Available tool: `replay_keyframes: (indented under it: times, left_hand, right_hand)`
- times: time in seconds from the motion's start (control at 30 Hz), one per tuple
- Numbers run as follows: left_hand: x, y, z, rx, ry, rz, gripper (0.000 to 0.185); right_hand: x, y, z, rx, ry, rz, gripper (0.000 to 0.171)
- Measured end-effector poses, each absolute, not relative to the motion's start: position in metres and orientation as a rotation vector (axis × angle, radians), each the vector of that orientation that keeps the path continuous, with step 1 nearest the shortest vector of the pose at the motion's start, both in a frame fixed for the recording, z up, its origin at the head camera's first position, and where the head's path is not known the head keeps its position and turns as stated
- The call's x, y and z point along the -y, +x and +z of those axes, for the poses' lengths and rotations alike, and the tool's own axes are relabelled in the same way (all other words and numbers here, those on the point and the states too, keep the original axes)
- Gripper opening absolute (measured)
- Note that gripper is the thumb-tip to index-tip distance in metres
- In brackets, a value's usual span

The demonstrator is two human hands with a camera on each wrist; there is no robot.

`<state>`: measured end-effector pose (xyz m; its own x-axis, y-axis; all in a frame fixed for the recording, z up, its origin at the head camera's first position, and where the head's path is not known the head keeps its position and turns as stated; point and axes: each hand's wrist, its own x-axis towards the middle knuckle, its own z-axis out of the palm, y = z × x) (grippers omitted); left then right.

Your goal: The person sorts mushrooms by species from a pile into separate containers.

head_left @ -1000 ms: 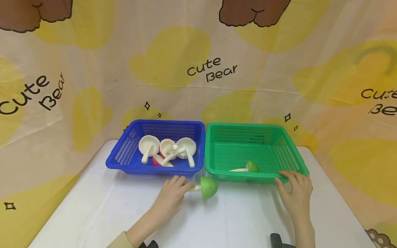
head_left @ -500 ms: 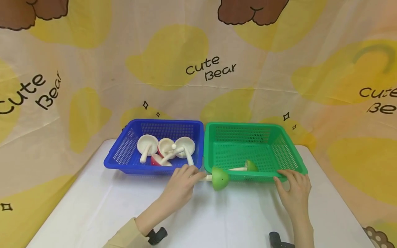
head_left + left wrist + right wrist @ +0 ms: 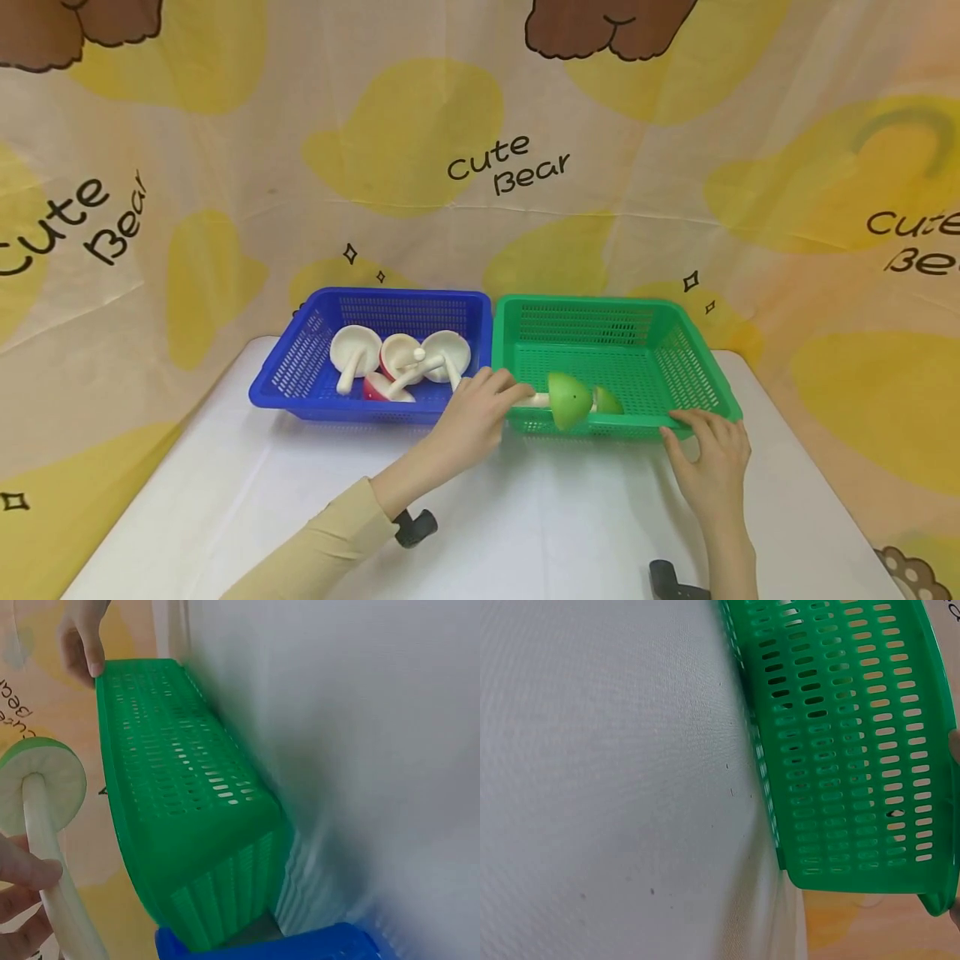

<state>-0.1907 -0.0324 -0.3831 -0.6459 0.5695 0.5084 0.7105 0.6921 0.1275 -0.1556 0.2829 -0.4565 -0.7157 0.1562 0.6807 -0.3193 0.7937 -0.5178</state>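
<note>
To the left of your left hand, the blue basket (image 3: 375,358) rests on the white table (image 3: 300,500) and holds a pile of toy mushrooms (image 3: 401,362) with pale undersides and red caps. Your left hand (image 3: 480,412) is closed around the white stem of the green-capped mushroom (image 3: 567,400), with fingers and thumb curled on the stem; the left wrist view confirms this pinch. The cap extends to the right of your grip and sits over the front rim of the green basket (image 3: 675,350), above its interior. Just beyond the cap, a second green mushroom (image 3: 607,402) lies on the basket floor. Further right, your right hand (image 3: 708,462) has its fingers curled over the front right corner of the green basket rim, holding it. The two baskets stand side by side, touching.
</note>
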Motion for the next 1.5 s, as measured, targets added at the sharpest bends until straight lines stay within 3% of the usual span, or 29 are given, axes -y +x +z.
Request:
replay_keyframes:
  times: [0.3, 0.57, 0.87, 1.17, 1.5]
  left_hand:
    - [0.003, -0.209, -0.374, 2.573, -1.042, -0.517, 0.053]
    - [-0.017, -0.237, -0.368, 2.742, -1.07, -0.708, 0.044]
    - [-0.034, -0.27, -0.364, 2.952, -0.94, -0.887, 0.041]
    - [-0.051, -0.291, -0.382, 3.101, -0.82, -0.767, 0.03]
    - [-0.063, -0.291, -0.391, 3.158, -0.842, -0.625, 0.035]
  right_hand:
    - [-0.283, -0.155, -0.456, 2.229, 0.114, 0.815, 0.027]
    - [-0.285, -0.155, -0.455, 2.221, 0.117, 0.808, 0.027]
    - [-0.284, -0.157, -0.456, 2.21, 0.121, 0.8, 0.027]
    - [-0.283, -0.156, -0.457, 2.233, 0.119, 0.825, 0.026]
    - [-0.284, -0.157, -0.457, 2.231, 0.116, 0.816, 0.026]
